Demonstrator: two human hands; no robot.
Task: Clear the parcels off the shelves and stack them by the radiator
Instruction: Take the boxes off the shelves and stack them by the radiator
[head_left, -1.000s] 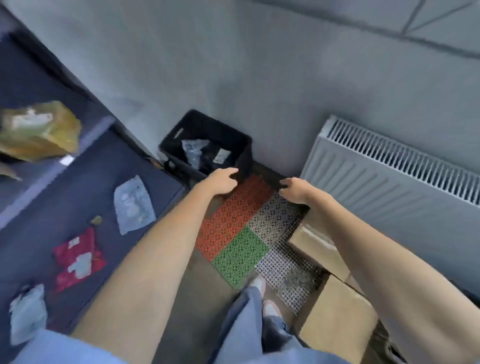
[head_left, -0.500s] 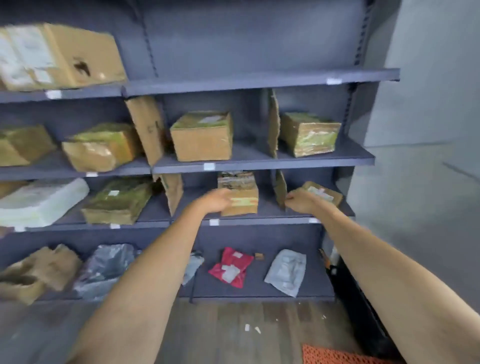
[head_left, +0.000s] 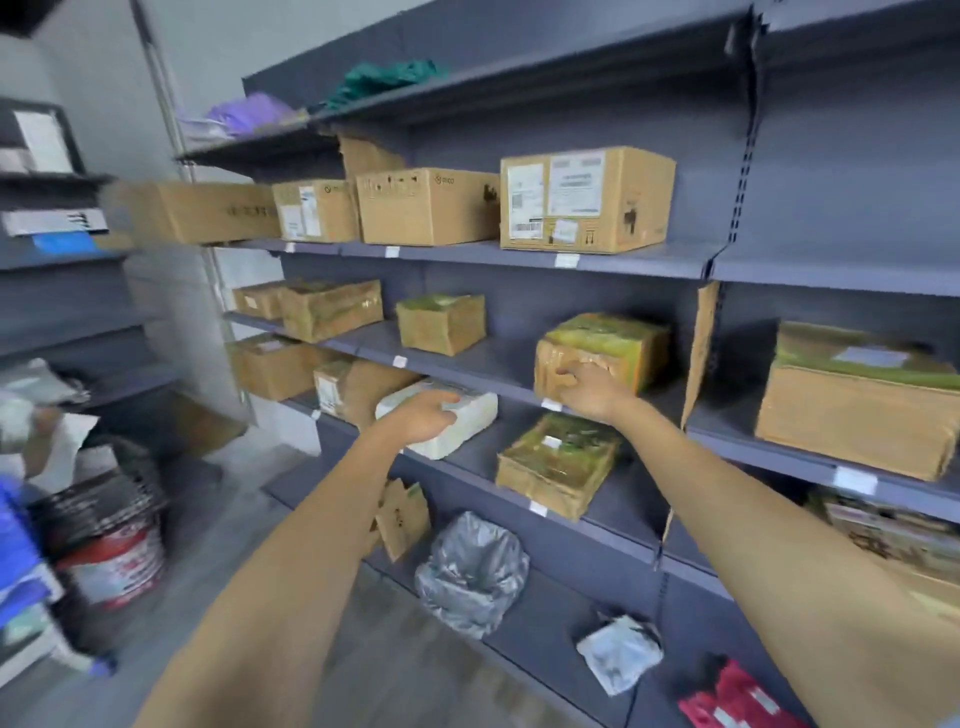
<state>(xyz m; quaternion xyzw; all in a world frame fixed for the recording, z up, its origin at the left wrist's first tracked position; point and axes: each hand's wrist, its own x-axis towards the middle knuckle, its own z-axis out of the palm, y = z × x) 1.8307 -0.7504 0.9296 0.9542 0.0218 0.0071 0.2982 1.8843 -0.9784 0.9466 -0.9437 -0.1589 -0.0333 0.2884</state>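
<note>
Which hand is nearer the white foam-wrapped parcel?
Left. The left hand rests on the white foam-wrapped parcel; the right hand is to its right, one shelf up, touching the green-taped box.

Bare forearms and hands (head_left: 587, 389) (no sleeves showing).

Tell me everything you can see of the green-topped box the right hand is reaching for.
The green-topped box is a small cardboard parcel, brown on its sides, with a mottled green-yellow top and glossy, wrinkled tape across its front. It looks worn and slightly crushed. It sits upright on the second shelf from the labelled top row, apart from the other boxes. The right hand touches its front face with fingers spread; whether it grips is unclear.
</note>
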